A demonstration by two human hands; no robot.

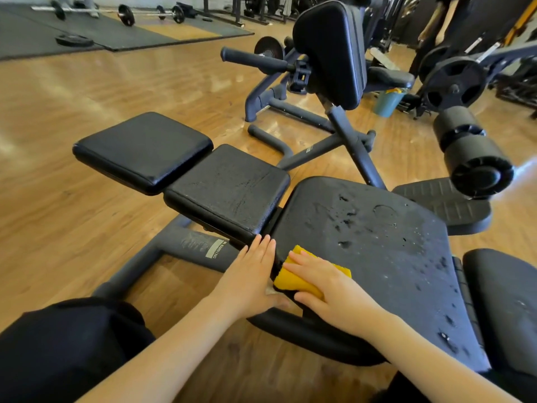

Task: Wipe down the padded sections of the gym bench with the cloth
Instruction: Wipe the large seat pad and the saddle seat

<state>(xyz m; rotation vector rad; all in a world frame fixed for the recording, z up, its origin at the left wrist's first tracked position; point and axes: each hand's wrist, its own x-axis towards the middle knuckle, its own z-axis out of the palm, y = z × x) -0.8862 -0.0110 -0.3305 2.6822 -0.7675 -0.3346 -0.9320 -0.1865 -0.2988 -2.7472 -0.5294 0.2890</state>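
From my remote seat I see the bench's black pads running left to right: a smooth glossy square pad (142, 151), then a second pad (229, 191) whose surface looks cracked and dull, then the wide seat pad (377, 257), matte and speckled with wet droplets and patches, and at the far right edge another dark pad (502, 301). My left hand (250, 279) lies flat, fingers straight and together, against the near-left edge of the seat pad, gripping nothing. Just beside it my right hand (328, 286) presses down with extended fingers on the yellow cloth (296, 279) (folded thick, almost sponge-like), which sits on the seat pad's near-left corner. On the grey frame tube (200, 245) below the second pad a pale label reads "WARNING"; the finer print beside it is too small to read. The floor (87, 97) is glossy wood plank, with dark mats and barbells (122, 14) at the far left, an upright padded machine (331, 50) at centre back, and a blue bucket (388, 101) beyond it.
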